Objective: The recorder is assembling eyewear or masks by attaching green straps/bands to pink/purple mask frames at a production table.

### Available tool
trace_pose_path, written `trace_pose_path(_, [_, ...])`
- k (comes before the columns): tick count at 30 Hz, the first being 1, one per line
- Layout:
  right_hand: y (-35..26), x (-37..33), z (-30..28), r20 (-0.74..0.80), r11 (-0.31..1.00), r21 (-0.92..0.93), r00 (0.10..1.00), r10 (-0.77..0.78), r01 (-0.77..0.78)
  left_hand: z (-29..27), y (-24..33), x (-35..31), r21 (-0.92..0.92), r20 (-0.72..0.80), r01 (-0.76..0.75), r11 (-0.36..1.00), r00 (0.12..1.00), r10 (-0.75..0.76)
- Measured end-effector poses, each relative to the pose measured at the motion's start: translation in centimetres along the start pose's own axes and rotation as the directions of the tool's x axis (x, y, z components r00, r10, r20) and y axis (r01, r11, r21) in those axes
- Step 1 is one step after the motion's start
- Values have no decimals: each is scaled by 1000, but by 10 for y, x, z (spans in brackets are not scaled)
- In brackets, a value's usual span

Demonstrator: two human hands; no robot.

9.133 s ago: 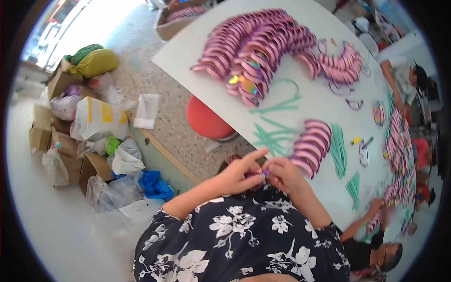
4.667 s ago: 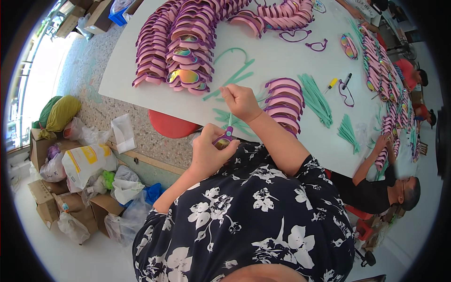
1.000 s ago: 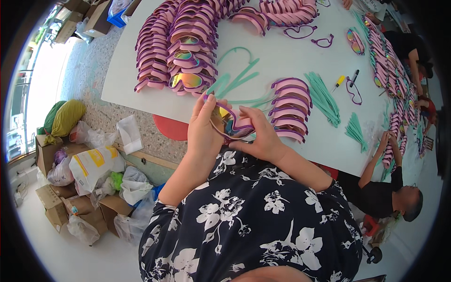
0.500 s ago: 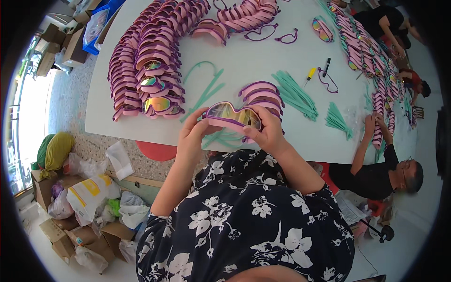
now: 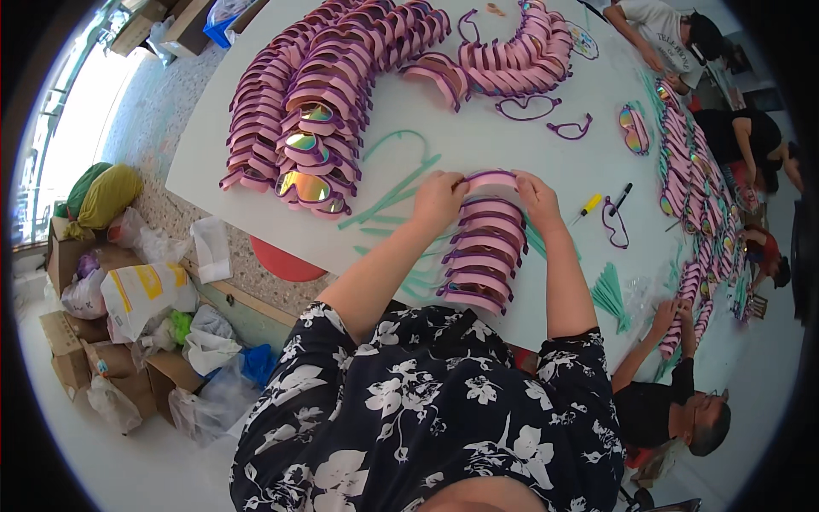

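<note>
Pink goggles [image 5: 491, 178] sit pinched between 2 curled hands [image 5: 439, 200].

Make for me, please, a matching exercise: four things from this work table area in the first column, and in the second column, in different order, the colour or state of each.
1. Screwdriver handle
2. Stool seat
3. Farthest goggles in the near row
4. Fanned strap bundle

A. Held at both ends by the left hand and right hand
B. Yellow, close to a black pen
C. Green
D. Red, partly hidden by the table

Pairs: 1-B, 2-D, 3-A, 4-C
</note>
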State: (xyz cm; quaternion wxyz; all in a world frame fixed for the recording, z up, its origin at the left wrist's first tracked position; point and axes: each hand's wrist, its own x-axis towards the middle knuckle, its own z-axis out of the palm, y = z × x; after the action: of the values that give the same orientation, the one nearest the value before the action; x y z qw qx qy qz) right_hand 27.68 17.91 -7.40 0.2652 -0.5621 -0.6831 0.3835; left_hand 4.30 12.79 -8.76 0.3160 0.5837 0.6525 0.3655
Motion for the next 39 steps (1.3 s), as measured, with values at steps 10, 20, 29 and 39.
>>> trace_pose_path(10, [-32,55,5,-40,996,-39,996,-82,81,10,-5,-4,57,53,5,998,999,-8])
trace_pose_path(20, [-81,176,104,-141,760,-643,959,-246,100,3,-13,-21,58,64,-116,992,992,112])
trace_pose_path(29, [-91,127,96,-319,808,-460,780,-538,369,-55,-6,-49,-447,22,318,836,938,-345])
trace_pose_path(39, [-160,-56,72,-140,629,-60,618,-774,775,-154,-25,-72,-838,527,453,-303,814,-242])
